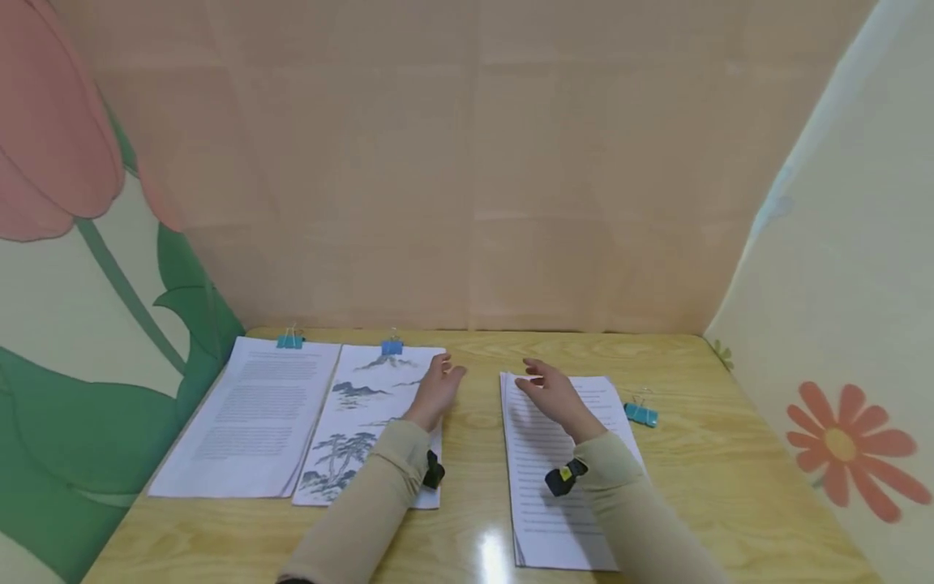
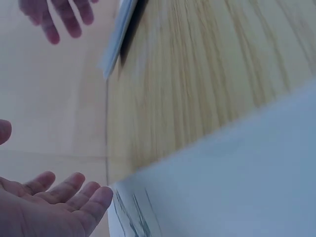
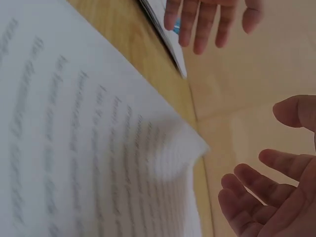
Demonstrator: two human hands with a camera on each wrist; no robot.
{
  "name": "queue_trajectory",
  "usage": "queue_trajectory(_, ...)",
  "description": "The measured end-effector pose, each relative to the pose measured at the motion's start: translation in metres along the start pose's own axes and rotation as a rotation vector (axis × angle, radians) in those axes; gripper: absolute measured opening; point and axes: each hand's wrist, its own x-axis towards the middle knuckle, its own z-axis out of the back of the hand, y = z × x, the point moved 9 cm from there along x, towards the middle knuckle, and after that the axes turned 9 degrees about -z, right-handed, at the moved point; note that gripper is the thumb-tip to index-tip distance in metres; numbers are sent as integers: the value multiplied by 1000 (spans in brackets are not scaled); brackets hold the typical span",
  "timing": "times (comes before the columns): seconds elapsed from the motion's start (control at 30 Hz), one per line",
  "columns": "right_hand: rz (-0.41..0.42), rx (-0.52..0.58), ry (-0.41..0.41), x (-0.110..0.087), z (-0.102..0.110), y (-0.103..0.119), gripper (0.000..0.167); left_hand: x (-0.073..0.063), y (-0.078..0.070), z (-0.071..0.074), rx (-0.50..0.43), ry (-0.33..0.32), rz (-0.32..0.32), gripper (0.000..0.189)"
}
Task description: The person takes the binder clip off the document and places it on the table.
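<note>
Currently, both hands hover over the bench (image 1: 474, 462) with palms turned roughly toward each other; the left hand (image 1: 436, 393) is over the upper right edge of the picture sheets (image 1: 357, 422), its fingers relaxed, slightly bent and gripping nothing; the right hand (image 1: 550, 397) is above the upper left part of the printed stack (image 1: 536, 511), its fingers loosely spread and likewise without anything in them; in the right wrist view that hand is apart from the paper, while for the left hand I cannot tell whether a fingertip touches the sheet's corner; the printed stack lies flat on the right half of the bench, lines of text facing up, its sheets slightly uneven at the lower left; a loose teal clip (image 1: 641, 414) rests just beside its right edge, near the top; the picture sheets, with ink mountains and trees, carry a blue clip (image 1: 392, 347) on their top edge; to their left, right alongside, is a text stack (image 1: 251, 418) with a green-blue clip (image 1: 290, 341) on its top edge; behind the bench stands a plain pinkish-tan backdrop (image 1: 467, 162), and a red flower (image 1: 839, 444) decorates the right-hand wall.
</note>
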Motion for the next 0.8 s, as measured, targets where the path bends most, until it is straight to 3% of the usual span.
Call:
queue_trajectory(0.3, 25, 48, 42, -1, -36, 12, 52, -5, 7, 24, 47, 65, -14, 69)
queue_trajectory(0.8, 29, 25, 114, -6, -68, 28, 53, -15, 19, 55, 115, -27, 45, 67)
